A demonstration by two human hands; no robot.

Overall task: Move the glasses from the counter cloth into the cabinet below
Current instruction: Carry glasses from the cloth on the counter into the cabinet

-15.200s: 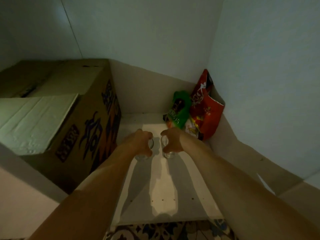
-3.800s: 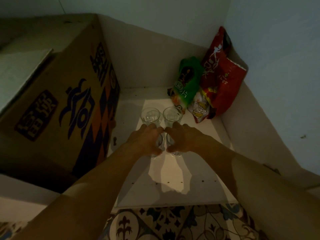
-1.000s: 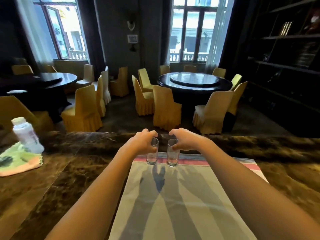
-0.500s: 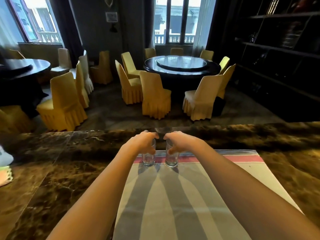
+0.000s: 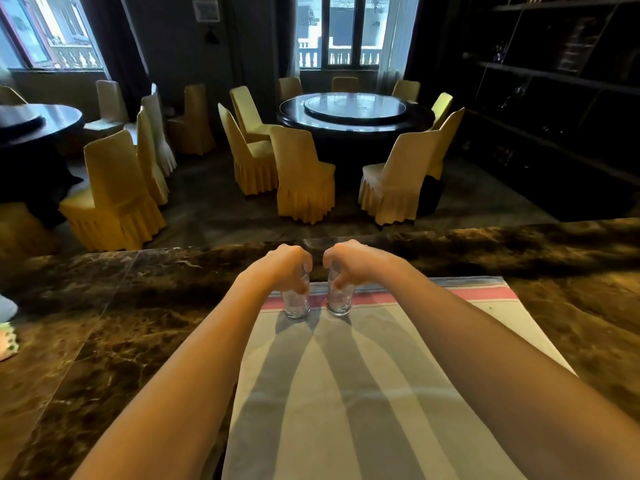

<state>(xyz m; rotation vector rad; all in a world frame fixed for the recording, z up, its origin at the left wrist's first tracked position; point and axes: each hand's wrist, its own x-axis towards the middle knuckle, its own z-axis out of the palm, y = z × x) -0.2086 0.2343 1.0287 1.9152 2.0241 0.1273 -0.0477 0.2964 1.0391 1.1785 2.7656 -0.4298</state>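
Note:
Two clear glasses stand side by side at the far end of the striped counter cloth [image 5: 346, 393], on its pink band. My left hand [image 5: 284, 268] is wrapped around the top of the left glass [image 5: 296, 306]. My right hand [image 5: 349, 263] grips the top of the right glass [image 5: 338, 303] in the same way. Both glass bases touch the cloth. The cabinet below is out of view.
The cloth lies on a dark brown marble counter [image 5: 121, 323]. A white bottle's edge [image 5: 5, 308] and a coloured cloth [image 5: 5, 344] sit at the far left. Beyond the counter are round dark tables [image 5: 356, 112] with yellow-covered chairs [image 5: 301, 174].
My view has tilted downward and the room has shifted up. Both hands have stayed closed on the two glasses at the cloth's far end.

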